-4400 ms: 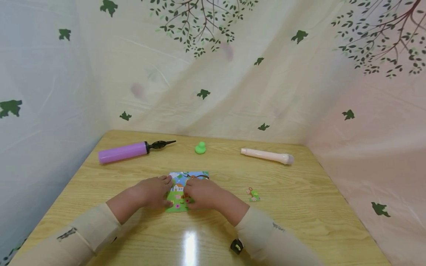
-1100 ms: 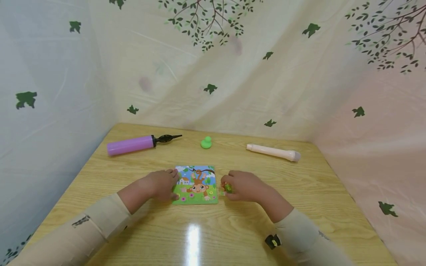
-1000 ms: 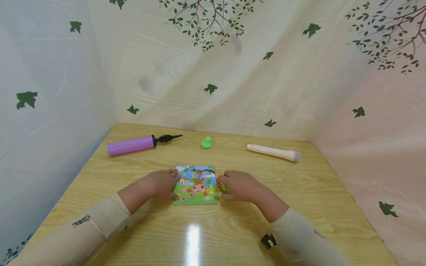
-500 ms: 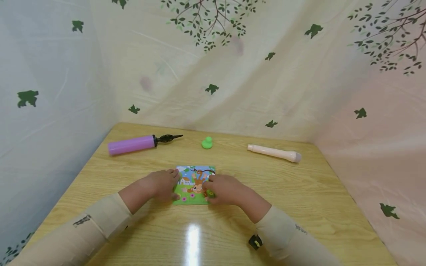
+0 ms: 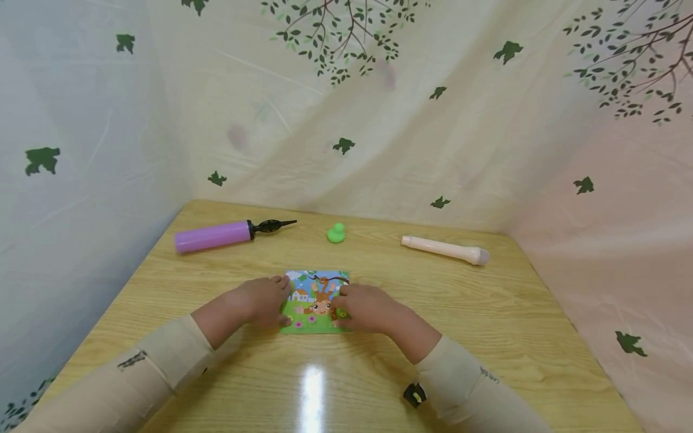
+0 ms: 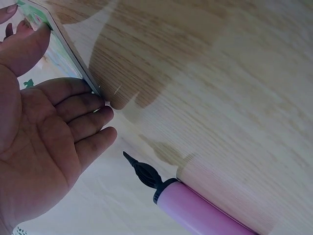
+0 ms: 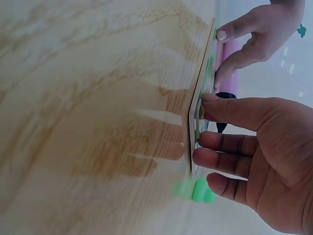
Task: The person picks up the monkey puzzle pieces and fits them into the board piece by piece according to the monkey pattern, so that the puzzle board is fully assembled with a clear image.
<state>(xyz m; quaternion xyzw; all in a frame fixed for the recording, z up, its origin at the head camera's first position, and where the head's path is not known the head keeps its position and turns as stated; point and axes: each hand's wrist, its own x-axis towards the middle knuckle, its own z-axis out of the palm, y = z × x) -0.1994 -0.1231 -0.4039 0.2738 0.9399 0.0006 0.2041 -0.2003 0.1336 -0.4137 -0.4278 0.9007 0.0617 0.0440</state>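
Observation:
A square jigsaw puzzle with a hanging monkey picture lies flat on the table in the head view. My left hand steadies its left side, fingers nearly straight along the edge; in the left wrist view the thumb rests on the picture. Over the right part of the puzzle, my right hand pinches a small green and brown puzzle piece between thumb and fingers. Those fingers partly hide the piece and the picture beneath. In the right wrist view, the right thumb and fingertips meet at the puzzle's edge.
Along the back of the wooden table lie a purple hand pump with a black nozzle, a green toy duck and a pale pink toy microphone. Leaf-printed cloth hangs around the table.
My right hand has picked up the loose piece from the table's right side and carried it left onto the puzzle. My left hand has stayed at the puzzle's left edge.

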